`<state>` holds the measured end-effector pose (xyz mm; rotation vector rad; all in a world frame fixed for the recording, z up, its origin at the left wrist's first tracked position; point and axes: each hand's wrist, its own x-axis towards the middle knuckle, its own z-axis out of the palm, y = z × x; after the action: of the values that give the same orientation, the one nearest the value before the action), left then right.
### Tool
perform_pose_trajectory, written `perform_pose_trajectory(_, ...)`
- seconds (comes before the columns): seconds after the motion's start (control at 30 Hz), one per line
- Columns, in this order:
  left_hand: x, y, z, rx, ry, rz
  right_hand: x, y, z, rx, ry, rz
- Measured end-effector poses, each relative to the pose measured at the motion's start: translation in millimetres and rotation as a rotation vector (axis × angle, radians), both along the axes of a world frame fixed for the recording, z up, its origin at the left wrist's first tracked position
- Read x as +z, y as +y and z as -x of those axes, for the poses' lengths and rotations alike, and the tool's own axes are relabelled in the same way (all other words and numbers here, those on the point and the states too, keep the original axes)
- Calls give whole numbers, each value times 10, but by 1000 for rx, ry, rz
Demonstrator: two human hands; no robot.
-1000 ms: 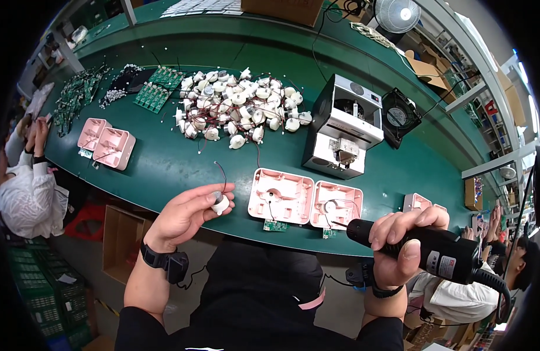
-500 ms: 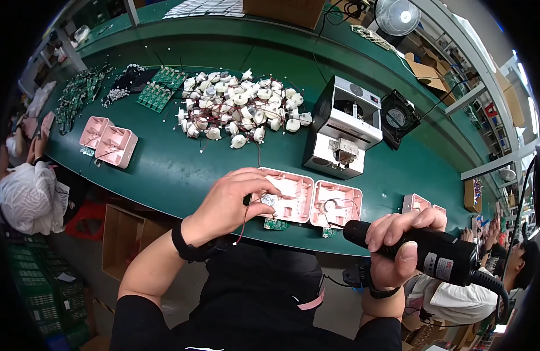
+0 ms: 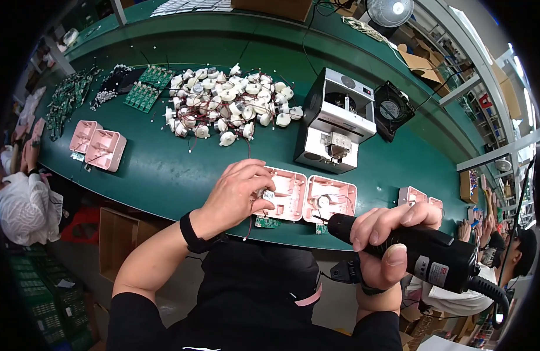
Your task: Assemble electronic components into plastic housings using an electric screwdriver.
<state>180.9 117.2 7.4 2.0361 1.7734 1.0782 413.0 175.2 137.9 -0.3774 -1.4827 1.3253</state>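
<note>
My left hand [image 3: 237, 188] pinches a small round motor [image 3: 269, 195] with a whitish face and thin dark red wires. The motor is at the left side of an open pink plastic housing half [image 3: 291, 182]; whether it touches the housing I cannot tell. My right hand [image 3: 393, 237] is wrapped round a black corded electric screwdriver [image 3: 436, 260]. Its thin bit points left, near the lower edge of the other pink half [image 3: 343, 206], which holds a round white part [image 3: 323, 201] with a wire. Small green circuit boards [image 3: 267, 223] stick out below both halves.
A heap of white motors with wires [image 3: 226, 102] lies beyond my hands. A white-and-black machine [image 3: 339, 126] stands at the back right beside a black fan [image 3: 393, 108]. More pink housings [image 3: 108, 149] lie left and right. Green boards [image 3: 147, 88] sit far left; co-workers are at both sides.
The whole view has shifted slightly. My left hand has brought the motor a little further over the left housing half. The screwdriver has moved slightly left, toward the right half.
</note>
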Motion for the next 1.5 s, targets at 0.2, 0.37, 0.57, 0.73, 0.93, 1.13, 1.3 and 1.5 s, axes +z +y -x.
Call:
perform_pose_trajectory(0.2, 20, -31, 14, 45, -61, 46, -89, 1, 253, 88, -4, 40)
perform_pose_trajectory(0.37, 7, -41, 102, 5, -69, 67, -333, 154, 594, 136, 21, 29)
perform_pose_trajectory(0.57, -34, -11, 56, 15, -38, 0, -621, 356, 714, 91, -132, -156)
perform_pose_trajectory(0.73, -46, -16, 83, 19, -41, 4, -687, 337, 830, 120, -160, -89)
perform_pose_trajectory(0.93, -64, -29, 80, 23, -51, 2, -744, 276, 934, 97, -43, -15)
perform_pose_trajectory(1.13, -113, -15, 96, 12, -41, -31, -792, 356, 933, 93, -327, -335)
perform_pose_trajectory(1.3, -109, -32, 33, 15, -97, -10, -737, 374, 855, 102, -211, -178)
perform_pose_trajectory(1.5, 37, -270, 102, 110, -181, -42, -131, 587, 485, -56, 166, -124)
